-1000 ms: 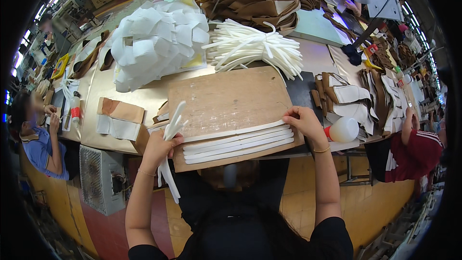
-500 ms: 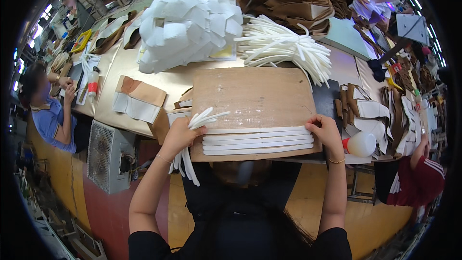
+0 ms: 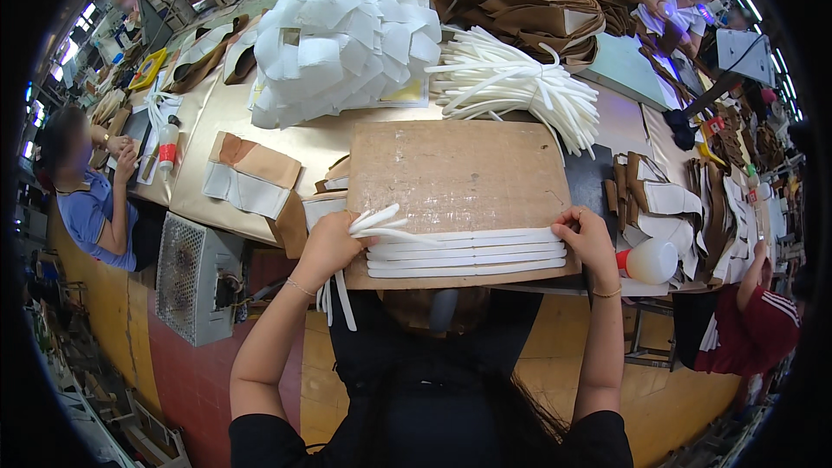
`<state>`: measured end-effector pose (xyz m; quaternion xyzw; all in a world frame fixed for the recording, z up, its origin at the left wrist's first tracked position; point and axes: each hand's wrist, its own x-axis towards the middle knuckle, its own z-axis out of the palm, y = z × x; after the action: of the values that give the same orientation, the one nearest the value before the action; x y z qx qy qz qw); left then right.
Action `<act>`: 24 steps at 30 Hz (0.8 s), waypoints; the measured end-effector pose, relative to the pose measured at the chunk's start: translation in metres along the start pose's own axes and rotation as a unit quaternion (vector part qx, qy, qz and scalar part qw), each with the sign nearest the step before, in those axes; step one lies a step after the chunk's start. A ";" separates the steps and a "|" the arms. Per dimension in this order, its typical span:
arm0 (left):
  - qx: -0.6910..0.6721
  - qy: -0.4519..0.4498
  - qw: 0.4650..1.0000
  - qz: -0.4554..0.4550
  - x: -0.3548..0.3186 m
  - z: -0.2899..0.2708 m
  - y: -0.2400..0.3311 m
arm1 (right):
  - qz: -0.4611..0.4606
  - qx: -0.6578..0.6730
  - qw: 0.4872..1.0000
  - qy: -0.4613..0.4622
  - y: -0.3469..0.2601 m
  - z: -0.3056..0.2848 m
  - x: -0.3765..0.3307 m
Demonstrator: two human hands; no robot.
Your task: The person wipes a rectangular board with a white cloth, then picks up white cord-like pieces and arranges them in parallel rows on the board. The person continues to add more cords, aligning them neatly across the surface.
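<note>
I log: strip rows (image 3: 468, 254) laid, board's (image 3: 459, 173) near side | left hand (image 3: 329, 247), board's left, clutches unlaid strips (image 3: 378, 217) | right hand (image 3: 589, 238), board's right, can't tell grip | bundle (image 3: 520, 82) beyond board, unlaid

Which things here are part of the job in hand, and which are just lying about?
In use, apparently:
loose white flexible strips in the left hand
row of flat white strips, right hand at one end
brown rectangular board beneath

Lying about, seemingly:
heap of thin white pieces
stack of brown sheet pieces
whitish rounded bottle with red end

Unclear:
thick bundle of white strips
</note>
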<state>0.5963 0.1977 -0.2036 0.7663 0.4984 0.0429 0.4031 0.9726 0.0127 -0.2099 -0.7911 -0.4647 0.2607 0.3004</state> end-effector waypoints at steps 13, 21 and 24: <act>-0.612 -0.053 0.789 -0.022 -0.026 -0.026 0.042 | -0.204 0.143 0.963 -0.102 -0.133 0.072 -0.035; -0.621 -0.043 0.783 0.007 -0.035 -0.007 0.047 | -0.113 0.130 0.956 -0.239 -0.173 0.114 -0.041; -0.623 -0.074 0.778 -0.009 -0.037 -0.007 0.047 | -0.270 0.113 0.949 -0.114 -0.157 0.118 -0.037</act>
<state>0.6082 0.1638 -0.1554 0.3441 0.3380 0.2836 0.8288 0.7843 0.0674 -0.1732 -0.5618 -0.6594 0.3094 0.3923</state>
